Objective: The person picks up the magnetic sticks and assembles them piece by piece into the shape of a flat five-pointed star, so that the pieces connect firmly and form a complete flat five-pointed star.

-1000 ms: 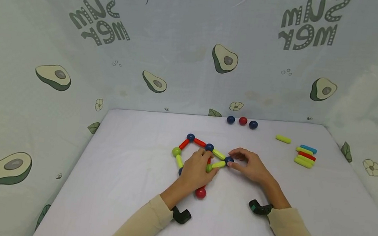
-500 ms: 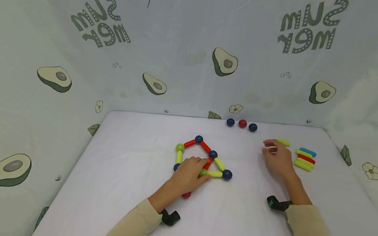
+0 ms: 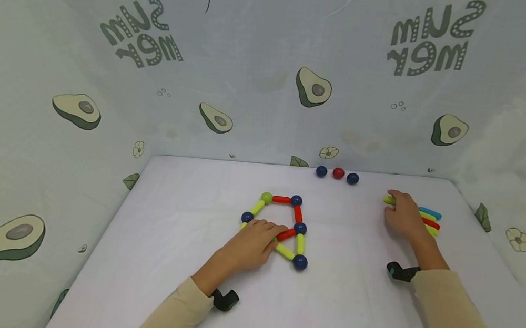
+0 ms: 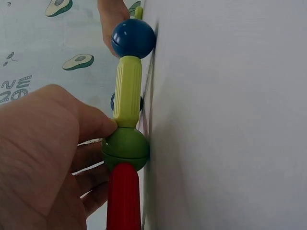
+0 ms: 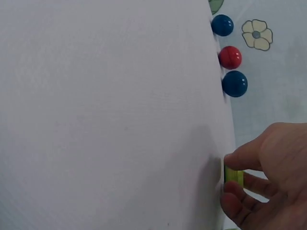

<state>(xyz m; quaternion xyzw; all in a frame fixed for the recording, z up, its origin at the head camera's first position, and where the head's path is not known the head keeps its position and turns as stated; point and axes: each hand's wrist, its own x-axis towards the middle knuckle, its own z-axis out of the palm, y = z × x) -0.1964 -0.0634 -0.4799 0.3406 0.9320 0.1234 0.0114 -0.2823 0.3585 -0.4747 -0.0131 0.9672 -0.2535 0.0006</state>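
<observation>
A flat frame of coloured sticks and balls lies on the table, with red sticks [image 3: 281, 199], yellow-green sticks [image 3: 300, 244] and blue balls [image 3: 300, 262]. My left hand [image 3: 248, 244] covers its near-left part. In the left wrist view, the thumb and fingers hold a green ball [image 4: 125, 148] between a yellow-green stick [image 4: 128, 91] and a red stick [image 4: 123, 199]. At the far right, my right hand [image 3: 404, 215] pinches a loose yellow-green stick [image 5: 234, 178] between thumb and fingers, the stick still at the tabletop.
Along the table's back edge sit two blue balls and a red ball [image 3: 338, 173]. Beside my right hand lie more sticks, among them a blue stick [image 3: 430, 213] and a red stick [image 3: 430, 223], partly covered by the hand. A patterned cloth [image 3: 264, 53] hangs behind the table.
My right hand has left the frame's blue ball, moved right and taken hold of the loose yellow-green stick. The frame has turned clockwise under my left hand, which has shifted slightly left and nearer.
</observation>
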